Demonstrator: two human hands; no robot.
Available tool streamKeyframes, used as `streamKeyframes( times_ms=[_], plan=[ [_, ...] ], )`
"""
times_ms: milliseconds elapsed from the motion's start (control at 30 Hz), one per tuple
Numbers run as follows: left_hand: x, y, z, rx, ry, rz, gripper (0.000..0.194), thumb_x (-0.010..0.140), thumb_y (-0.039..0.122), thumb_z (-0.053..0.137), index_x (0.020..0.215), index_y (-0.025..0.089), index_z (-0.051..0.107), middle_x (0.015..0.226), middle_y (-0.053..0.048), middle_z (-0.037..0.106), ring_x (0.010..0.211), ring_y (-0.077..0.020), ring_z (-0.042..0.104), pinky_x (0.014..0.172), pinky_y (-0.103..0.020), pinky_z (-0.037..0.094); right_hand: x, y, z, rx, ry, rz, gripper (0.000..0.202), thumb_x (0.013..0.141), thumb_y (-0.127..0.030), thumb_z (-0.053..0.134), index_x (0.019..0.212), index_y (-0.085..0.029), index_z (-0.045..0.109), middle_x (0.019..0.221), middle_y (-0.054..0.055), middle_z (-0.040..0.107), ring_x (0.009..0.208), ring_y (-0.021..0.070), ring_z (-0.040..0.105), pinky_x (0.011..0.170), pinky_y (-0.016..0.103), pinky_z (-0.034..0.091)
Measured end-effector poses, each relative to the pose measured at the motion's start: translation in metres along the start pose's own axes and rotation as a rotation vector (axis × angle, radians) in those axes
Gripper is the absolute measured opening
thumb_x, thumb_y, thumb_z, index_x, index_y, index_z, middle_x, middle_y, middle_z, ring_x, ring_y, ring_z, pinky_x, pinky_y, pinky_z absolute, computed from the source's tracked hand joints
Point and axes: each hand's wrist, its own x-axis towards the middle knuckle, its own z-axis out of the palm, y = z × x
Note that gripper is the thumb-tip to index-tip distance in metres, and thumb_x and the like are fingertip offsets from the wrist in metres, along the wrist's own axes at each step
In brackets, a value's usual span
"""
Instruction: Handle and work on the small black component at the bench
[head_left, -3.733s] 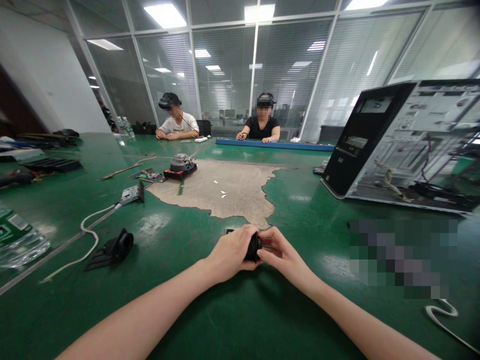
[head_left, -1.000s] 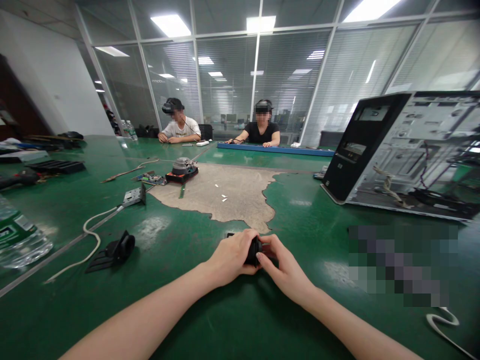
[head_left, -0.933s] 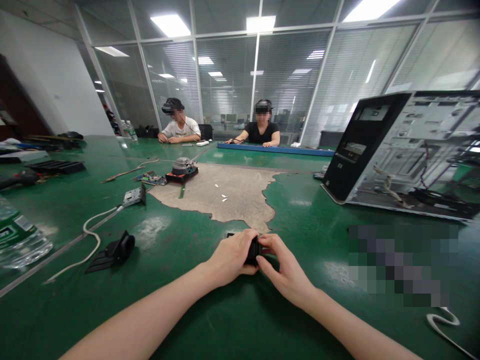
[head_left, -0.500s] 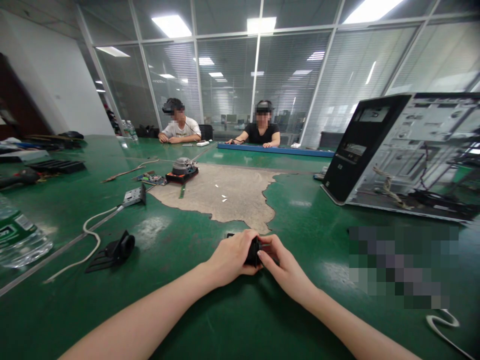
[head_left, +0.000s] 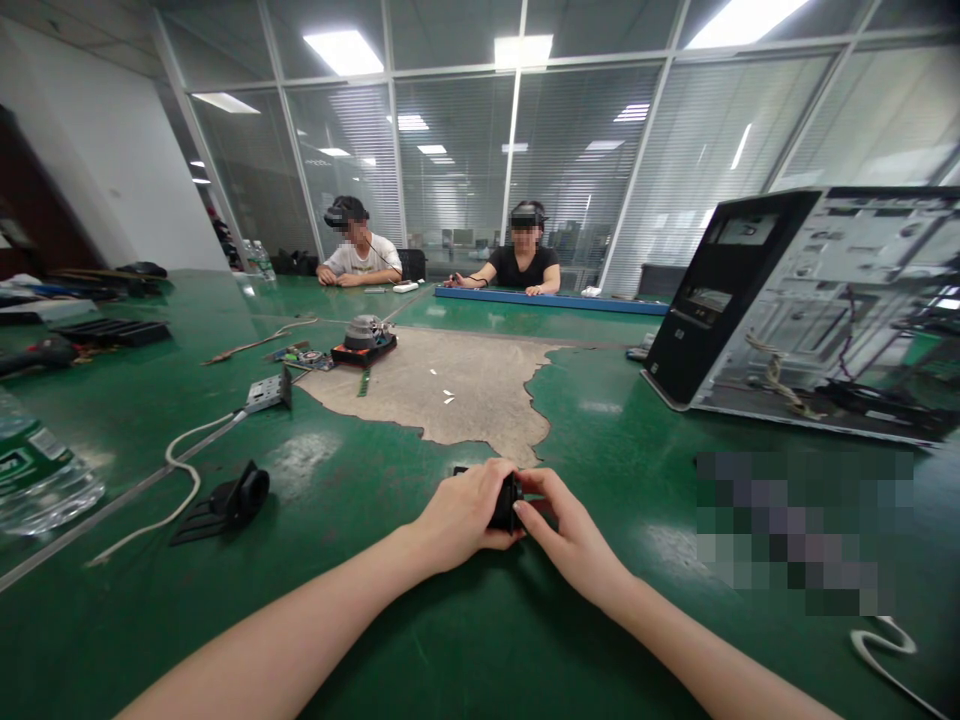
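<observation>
Low over the green table (head_left: 420, 640), at the middle front, a small black plastic part (head_left: 505, 510) sits between my two hands. My left hand (head_left: 466, 508) is closed round it from the left, with the thumb below and the fingers over the top. On the other side, my right hand (head_left: 564, 518) pinches its right end between thumb and fingertips. Most of the part is hidden by my fingers, so its exact kind cannot be made out. A dark end of something (head_left: 460, 470) pokes out beyond my left knuckles.
A black bracket with a round end (head_left: 236, 497), a white cable (head_left: 187, 430) and a water bottle (head_left: 45, 470) are at left. An opened computer case (head_left: 739, 300) stands at right. Fan-topped hardware (head_left: 365, 340) lies ahead. Two people (head_left: 364, 255) sit across the table.
My hands keep nearly the same grip and place on the black part. Across the table, the black-shirted person's hand has lifted slightly.
</observation>
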Motion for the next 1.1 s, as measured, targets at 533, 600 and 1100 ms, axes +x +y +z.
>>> streamKeyframes(
  times_ms=[533, 600, 1100],
  plan=[
    [0.0002, 0.0003, 0.0003, 0.0, -0.002, -0.007, 0.057, 0.065, 0.028, 0.062, 0.112, 0.021, 0.03, 0.105, -0.005, 0.05, 0.093, -0.0223, 0.052, 0.077, -0.034, 0.043, -0.0005, 0.0018, 0.0009, -0.029, 0.016, 0.002, 0.025, 0.082, -0.023, 0.044, 0.107, -0.02, 0.042, 0.099, 0.006, 0.054, 0.088, 0.0167, 0.056, 0.08, 0.034, 0.048],
    [0.0002, 0.0002, -0.0004, 0.006, -0.006, -0.012, 0.057, 0.065, 0.029, 0.062, 0.112, 0.021, 0.03, 0.104, -0.005, 0.05, 0.092, -0.0221, 0.052, 0.076, -0.034, 0.043, -0.0008, 0.0003, 0.0005, -0.02, -0.023, 0.044, 0.023, 0.083, -0.023, 0.042, 0.106, -0.02, 0.042, 0.095, 0.005, 0.055, 0.082, 0.0158, 0.058, 0.077, 0.034, 0.049],
    [0.0001, 0.0008, 0.0, 0.004, -0.01, -0.018, 0.058, 0.066, 0.029, 0.062, 0.113, 0.022, 0.029, 0.106, -0.006, 0.049, 0.093, -0.0229, 0.052, 0.075, -0.035, 0.043, -0.0001, -0.0015, 0.0, 0.003, -0.017, 0.025, 0.026, 0.082, -0.021, 0.044, 0.107, -0.02, 0.042, 0.099, 0.006, 0.053, 0.089, 0.0168, 0.055, 0.082, 0.037, 0.048]
  ],
)
